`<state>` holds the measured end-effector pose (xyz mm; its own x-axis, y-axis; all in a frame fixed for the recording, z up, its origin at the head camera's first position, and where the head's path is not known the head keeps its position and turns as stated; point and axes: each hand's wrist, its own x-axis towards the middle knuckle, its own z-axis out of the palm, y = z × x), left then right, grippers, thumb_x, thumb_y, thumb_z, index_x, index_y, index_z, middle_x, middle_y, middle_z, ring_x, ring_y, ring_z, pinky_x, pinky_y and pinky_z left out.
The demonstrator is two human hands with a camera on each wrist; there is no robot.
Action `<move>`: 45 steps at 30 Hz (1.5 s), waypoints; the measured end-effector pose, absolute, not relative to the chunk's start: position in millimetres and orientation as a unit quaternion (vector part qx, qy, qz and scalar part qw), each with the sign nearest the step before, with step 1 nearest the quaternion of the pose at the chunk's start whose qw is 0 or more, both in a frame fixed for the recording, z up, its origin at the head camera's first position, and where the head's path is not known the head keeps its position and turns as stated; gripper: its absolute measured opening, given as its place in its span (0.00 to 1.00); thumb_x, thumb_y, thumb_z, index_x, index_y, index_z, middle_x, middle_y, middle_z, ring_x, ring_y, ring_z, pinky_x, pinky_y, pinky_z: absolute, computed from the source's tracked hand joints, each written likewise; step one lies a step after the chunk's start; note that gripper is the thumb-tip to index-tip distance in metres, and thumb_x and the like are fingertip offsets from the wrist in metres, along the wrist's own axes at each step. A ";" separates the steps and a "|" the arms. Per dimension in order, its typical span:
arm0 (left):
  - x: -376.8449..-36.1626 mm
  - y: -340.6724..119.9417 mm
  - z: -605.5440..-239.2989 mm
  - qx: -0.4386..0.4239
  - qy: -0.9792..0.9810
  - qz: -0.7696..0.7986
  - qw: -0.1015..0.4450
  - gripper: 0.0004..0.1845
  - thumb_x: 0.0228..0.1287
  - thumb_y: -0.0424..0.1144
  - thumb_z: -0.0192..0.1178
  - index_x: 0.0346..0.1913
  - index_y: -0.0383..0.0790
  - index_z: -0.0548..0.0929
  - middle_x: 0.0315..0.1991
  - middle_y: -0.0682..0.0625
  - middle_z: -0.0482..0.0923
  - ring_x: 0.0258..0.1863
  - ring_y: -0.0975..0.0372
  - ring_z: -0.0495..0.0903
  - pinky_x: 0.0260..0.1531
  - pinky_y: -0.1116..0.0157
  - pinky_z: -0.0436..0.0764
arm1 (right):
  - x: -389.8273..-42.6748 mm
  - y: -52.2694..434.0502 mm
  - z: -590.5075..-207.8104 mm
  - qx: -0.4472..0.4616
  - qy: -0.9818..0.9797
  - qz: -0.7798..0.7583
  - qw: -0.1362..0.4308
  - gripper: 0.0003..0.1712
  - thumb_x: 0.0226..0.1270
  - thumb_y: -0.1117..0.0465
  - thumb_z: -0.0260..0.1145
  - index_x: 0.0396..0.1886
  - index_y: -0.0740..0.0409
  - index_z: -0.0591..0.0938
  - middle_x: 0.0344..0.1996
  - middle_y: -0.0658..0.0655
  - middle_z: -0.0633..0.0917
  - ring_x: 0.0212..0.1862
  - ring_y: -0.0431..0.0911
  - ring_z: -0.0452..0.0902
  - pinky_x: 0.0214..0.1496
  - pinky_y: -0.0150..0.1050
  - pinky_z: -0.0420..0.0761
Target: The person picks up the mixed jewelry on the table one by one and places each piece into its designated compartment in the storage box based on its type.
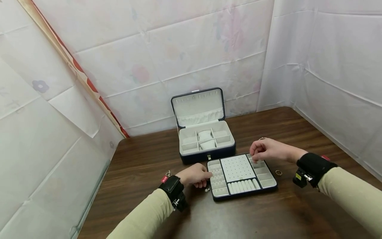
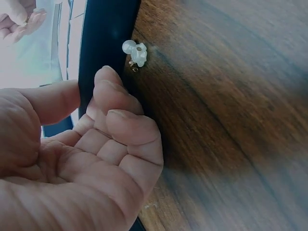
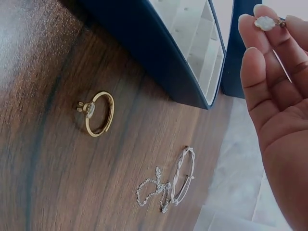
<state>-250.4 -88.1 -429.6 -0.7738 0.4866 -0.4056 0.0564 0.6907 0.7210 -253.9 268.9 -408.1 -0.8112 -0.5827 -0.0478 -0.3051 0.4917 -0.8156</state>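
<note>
My right hand [image 1: 264,149] is above the far right compartments of a navy jewelry tray [image 1: 252,167]. Its fingertips pinch a small white flower-shaped earring [image 3: 264,22] with a gold edge, plain in the right wrist view. My left hand [image 1: 195,175] is at the tray's left side, thumb over the rim and curled fingers [image 2: 132,127] against the dark outer wall, holding that edge. Beside those fingers, a white earring [image 2: 138,55] with a pearl lies on the table against the tray. A gold ring [image 3: 98,115] lies right of the tray.
Behind the tray stands an open navy jewelry box [image 1: 207,156], its lid upright, with two white cushions in its compartments. A silver bracelet [image 3: 190,168] and a thin silver chain [image 3: 151,182] lie on the wooden table [image 1: 143,152]. White cloth [image 1: 179,56] hangs behind and beside.
</note>
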 end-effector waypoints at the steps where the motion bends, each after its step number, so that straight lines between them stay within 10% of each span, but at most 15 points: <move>1: -250.7 -87.8 -428.7 0.157 0.871 0.357 0.299 0.19 0.75 0.42 0.58 0.32 0.27 0.82 0.18 0.50 0.78 0.15 0.63 0.73 0.18 0.69 0.72 | -253.6 267.4 -407.8 -0.268 0.849 -0.427 0.161 0.10 0.73 0.61 0.67 0.45 0.65 0.81 0.33 0.57 0.88 0.39 0.55 0.84 0.43 0.36 0.80; 45: -250.2 -86.7 -425.7 0.143 0.870 0.354 0.311 0.18 0.77 0.42 0.57 0.31 0.31 0.80 0.19 0.49 0.77 0.15 0.63 0.73 0.17 0.68 0.72 | -245.2 247.4 -421.7 -0.358 0.861 -0.330 0.146 0.05 0.68 0.63 0.71 0.37 0.47 0.87 0.35 0.43 0.84 0.37 0.36 0.77 0.40 0.33 0.79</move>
